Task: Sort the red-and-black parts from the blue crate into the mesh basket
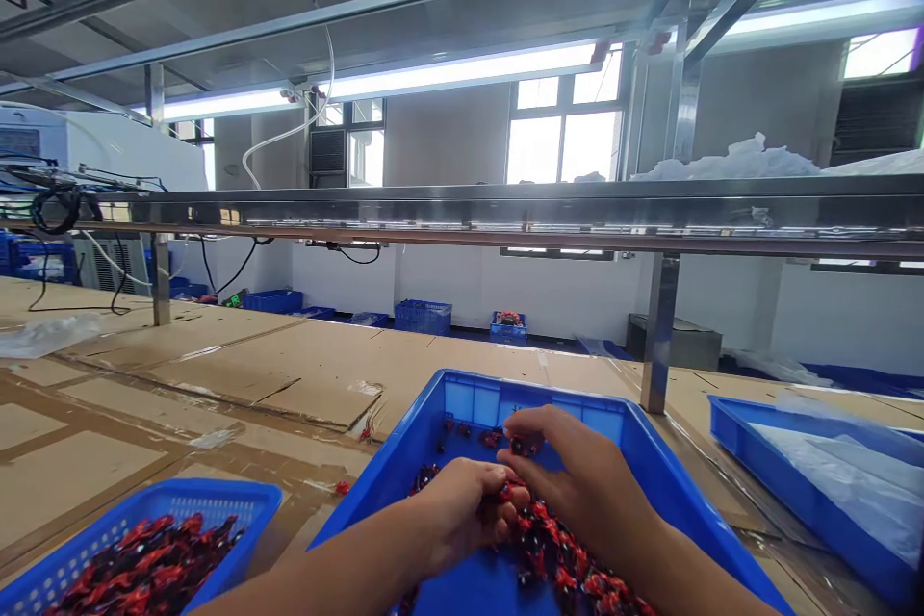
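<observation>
Both hands are over a deep blue plastic tray (654, 448) that holds many small red and black pieces (552, 539), mostly heaped in its right half. My left hand (454, 510) is closed, palm partly up, its thumb and fingers around a small red piece (507, 489). Just above it my right hand (581, 476) pinches a small dark red and black piece (521, 446) between thumb and fingers. The pieces are too small to name their kind.
At lower left a blue perforated basket (264, 505) holds more red and black pieces (155, 563). A blue tray with clear plastic (837, 467) stands at right. A metal post (659, 337) rises behind the tray, under a shelf (462, 212). Cardboard (289, 361) covers the table.
</observation>
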{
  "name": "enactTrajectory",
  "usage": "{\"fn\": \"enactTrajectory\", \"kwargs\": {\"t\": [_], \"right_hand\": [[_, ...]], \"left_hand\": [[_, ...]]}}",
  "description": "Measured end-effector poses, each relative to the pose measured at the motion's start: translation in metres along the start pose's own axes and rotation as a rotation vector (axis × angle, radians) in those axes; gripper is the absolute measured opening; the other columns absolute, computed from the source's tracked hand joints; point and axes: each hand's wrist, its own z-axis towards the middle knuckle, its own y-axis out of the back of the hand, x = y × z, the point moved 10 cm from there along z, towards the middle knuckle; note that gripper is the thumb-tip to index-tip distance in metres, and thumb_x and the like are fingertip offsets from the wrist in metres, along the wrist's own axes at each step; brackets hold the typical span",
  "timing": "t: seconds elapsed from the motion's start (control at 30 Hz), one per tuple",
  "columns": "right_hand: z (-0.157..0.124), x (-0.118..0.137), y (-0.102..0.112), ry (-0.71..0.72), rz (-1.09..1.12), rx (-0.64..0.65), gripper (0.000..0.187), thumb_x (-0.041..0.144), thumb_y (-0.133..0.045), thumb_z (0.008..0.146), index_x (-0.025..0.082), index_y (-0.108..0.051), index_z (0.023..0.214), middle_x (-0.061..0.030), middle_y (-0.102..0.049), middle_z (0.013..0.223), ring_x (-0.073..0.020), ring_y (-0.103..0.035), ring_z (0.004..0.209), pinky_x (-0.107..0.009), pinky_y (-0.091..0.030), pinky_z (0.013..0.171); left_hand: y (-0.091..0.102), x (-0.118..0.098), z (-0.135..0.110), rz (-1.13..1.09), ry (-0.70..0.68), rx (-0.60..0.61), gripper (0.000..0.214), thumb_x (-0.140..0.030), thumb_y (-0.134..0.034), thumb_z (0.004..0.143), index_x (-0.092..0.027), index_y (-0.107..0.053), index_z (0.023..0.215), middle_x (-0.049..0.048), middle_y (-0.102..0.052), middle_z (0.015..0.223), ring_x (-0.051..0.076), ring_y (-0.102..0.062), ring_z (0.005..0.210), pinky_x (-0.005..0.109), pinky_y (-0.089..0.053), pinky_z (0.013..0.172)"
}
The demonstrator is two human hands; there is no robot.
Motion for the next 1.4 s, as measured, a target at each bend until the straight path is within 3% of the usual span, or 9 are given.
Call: {"fn": "enactTrajectory", "kwargs": {"t": [0.07, 0.23, 0.5, 0.7, 0.83, 0.93, 1.03, 1.13, 1.4], "right_hand": [[-0.001, 0.005, 0.003, 0.063, -0.002, -0.024, 0.017, 0.017, -0.065, 0.086, 0.024, -0.059, 0.100, -0.0007, -0.068, 0.091, -0.0178, -0.065, 0.084, -0.029, -0.050, 0.075], [-0.004, 0.014, 0.007, 0.206, 0.009, -0.060, 0.021, 0.014, -0.063, 0.087, 0.025, -0.057, 0.104, -0.0015, -0.067, 0.094, -0.0178, -0.064, 0.085, -0.029, -0.051, 0.074], [-0.001, 0.004, -0.003, 0.172, -0.027, 0.029, 0.022, 0.017, -0.062, 0.089, 0.027, -0.055, 0.108, -0.0011, -0.065, 0.092, -0.0192, -0.062, 0.084, -0.032, -0.049, 0.073], [0.000, 0.007, -0.011, 0.184, -0.044, 0.073, 0.021, 0.018, -0.059, 0.092, 0.027, -0.055, 0.110, -0.0011, -0.064, 0.094, -0.0198, -0.059, 0.087, -0.032, -0.047, 0.076], [0.001, 0.007, -0.010, 0.140, -0.016, 0.054, 0.014, 0.018, -0.043, 0.098, 0.024, -0.054, 0.102, -0.0036, -0.058, 0.093, -0.0186, -0.057, 0.082, -0.032, -0.047, 0.073], [-0.001, 0.000, -0.011, 0.054, -0.011, 0.050, 0.022, 0.018, -0.031, 0.099, 0.023, -0.053, 0.098, -0.0043, -0.053, 0.092, -0.0181, -0.056, 0.077, -0.033, -0.047, 0.068], [-0.004, -0.002, -0.019, 0.024, -0.105, 0.090, 0.010, 0.023, -0.047, 0.094, 0.024, -0.052, 0.102, -0.0042, -0.053, 0.095, -0.0200, -0.057, 0.076, -0.034, -0.047, 0.065], [-0.004, -0.006, -0.025, 0.009, -0.184, 0.099, 0.020, 0.026, -0.062, 0.087, 0.025, -0.054, 0.105, -0.0036, -0.054, 0.094, -0.0212, -0.058, 0.074, -0.033, -0.047, 0.060], [-0.003, 0.000, -0.019, 0.165, -0.177, 0.071, 0.014, 0.027, -0.059, 0.092, 0.026, -0.060, 0.106, -0.0022, -0.059, 0.086, -0.0180, -0.059, 0.072, -0.028, -0.044, 0.062]], "left_hand": [[0.000, -0.005, 0.001, 0.026, -0.045, 0.007, 0.004, -0.014, -0.057, 0.072, -0.012, -0.057, 0.075, 0.0007, -0.055, 0.065, 0.006, -0.047, 0.049, 0.017, -0.035, 0.050], [-0.001, -0.018, 0.001, 0.085, -0.158, 0.013, 0.018, -0.025, -0.066, 0.068, -0.013, -0.059, 0.080, -0.0033, -0.051, 0.059, 0.005, -0.042, 0.046, 0.018, -0.031, 0.048], [0.003, -0.047, -0.003, 0.157, -0.353, -0.048, 0.032, -0.049, -0.060, 0.071, -0.018, -0.052, 0.076, -0.0041, -0.050, 0.055, 0.008, -0.040, 0.041, 0.020, -0.024, 0.041], [-0.006, -0.074, -0.032, 0.217, -0.564, -0.091, 0.037, -0.046, -0.058, 0.080, -0.018, -0.056, 0.104, -0.0036, -0.054, 0.067, 0.009, -0.043, 0.051, 0.020, -0.030, 0.048], [-0.012, -0.087, -0.052, 0.364, -0.687, -0.145, 0.035, -0.045, -0.050, 0.089, -0.021, -0.055, 0.114, -0.0030, -0.056, 0.069, 0.011, -0.046, 0.058, 0.022, -0.035, 0.055], [-0.013, -0.091, -0.056, 0.430, -0.712, -0.169, 0.035, -0.045, -0.043, 0.094, -0.021, -0.055, 0.117, -0.0006, -0.060, 0.074, 0.012, -0.049, 0.062, 0.023, -0.036, 0.059], [-0.012, -0.093, -0.057, 0.414, -0.714, -0.183, 0.038, -0.047, -0.041, 0.094, -0.021, -0.054, 0.119, 0.0021, -0.062, 0.081, 0.014, -0.054, 0.070, 0.024, -0.040, 0.061], [-0.017, -0.091, -0.059, 0.391, -0.712, -0.129, 0.039, -0.049, -0.040, 0.095, -0.022, -0.052, 0.121, 0.0014, -0.061, 0.079, 0.016, -0.056, 0.074, 0.025, -0.043, 0.064], [-0.016, -0.089, -0.055, 0.291, -0.685, -0.104, 0.040, -0.051, -0.042, 0.094, -0.021, -0.054, 0.117, -0.0032, -0.052, 0.071, 0.010, -0.042, 0.058, 0.021, -0.035, 0.055]]}}
